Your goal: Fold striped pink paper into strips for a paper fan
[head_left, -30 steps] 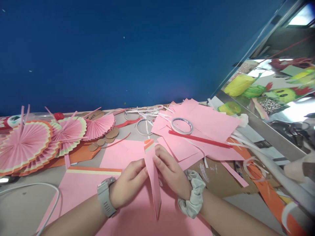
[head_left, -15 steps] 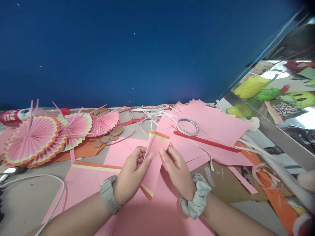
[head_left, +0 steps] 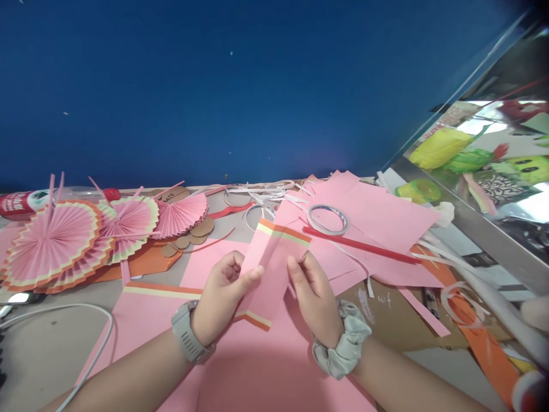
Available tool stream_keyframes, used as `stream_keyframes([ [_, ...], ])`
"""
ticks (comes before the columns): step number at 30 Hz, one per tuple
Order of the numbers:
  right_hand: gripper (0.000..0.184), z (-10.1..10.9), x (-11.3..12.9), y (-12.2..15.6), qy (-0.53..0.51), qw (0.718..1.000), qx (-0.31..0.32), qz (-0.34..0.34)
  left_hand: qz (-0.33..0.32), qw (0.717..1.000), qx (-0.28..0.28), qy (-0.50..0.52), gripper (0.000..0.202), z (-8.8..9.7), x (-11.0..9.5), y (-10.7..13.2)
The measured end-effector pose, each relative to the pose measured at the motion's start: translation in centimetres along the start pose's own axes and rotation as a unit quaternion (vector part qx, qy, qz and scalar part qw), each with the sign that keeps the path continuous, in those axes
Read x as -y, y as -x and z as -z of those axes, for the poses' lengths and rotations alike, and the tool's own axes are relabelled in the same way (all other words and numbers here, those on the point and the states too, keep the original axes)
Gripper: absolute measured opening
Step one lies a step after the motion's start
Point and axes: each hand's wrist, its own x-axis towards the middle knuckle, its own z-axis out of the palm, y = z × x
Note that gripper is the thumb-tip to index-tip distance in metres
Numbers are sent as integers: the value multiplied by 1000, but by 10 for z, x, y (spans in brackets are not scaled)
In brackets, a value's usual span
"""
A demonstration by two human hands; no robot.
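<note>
Between my hands is a folded piece of pink paper [head_left: 271, 273] with orange and cream bands along its top and bottom ends; a crease runs down it. My left hand [head_left: 223, 294] pinches its left side, thumb across the front. At the right edge, my right hand [head_left: 314, 297] grips it between thumb and fingers. Beneath lies a larger pink sheet [head_left: 274, 372]. Another pink sheet with an orange and cream edge [head_left: 160, 289] is to the left, partly under my left forearm.
Pleated paper fans [head_left: 54, 243] lie at the left beside brown cardboard discs [head_left: 201, 228] and a bottle [head_left: 26, 201]. Behind my hands are a tape roll [head_left: 327, 220], a red strip [head_left: 364, 246] and stacked pink sheets [head_left: 364, 209]. A white cable [head_left: 96, 309] curves at lower left.
The folded pink paper has opened wider at its crease, showing more of its banded ends. My hands have moved slightly apart, both still holding it.
</note>
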Motion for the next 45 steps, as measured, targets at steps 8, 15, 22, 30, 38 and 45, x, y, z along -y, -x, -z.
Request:
stream_keyframes([
  [8, 25, 4, 4, 2, 7, 994, 103, 43, -18, 997, 69, 4, 21, -3, -14, 0],
  [15, 27, 5, 9, 0, -61, 991, 119, 0, -3, 996, 80, -27, 18, -6, -12, 3],
  [22, 28, 7, 3, -1, -47, 991, 125, -6, -25, 996, 12, -85, 16, -8, -9, 6],
  [30, 26, 9, 6, 2, -13, 987, 142, 79, -36, 974, 73, -210, 27, -17, -8, 23],
  [38, 34, 5, -1, 2, -36, 938, 152, 308, -59, 976, 79, -194, 34, -9, -1, 21],
  [45, 7, -2, -2, 4, 27, 940, 149, 305, -9, 995, 1, -99, 36, -9, -1, 10],
])
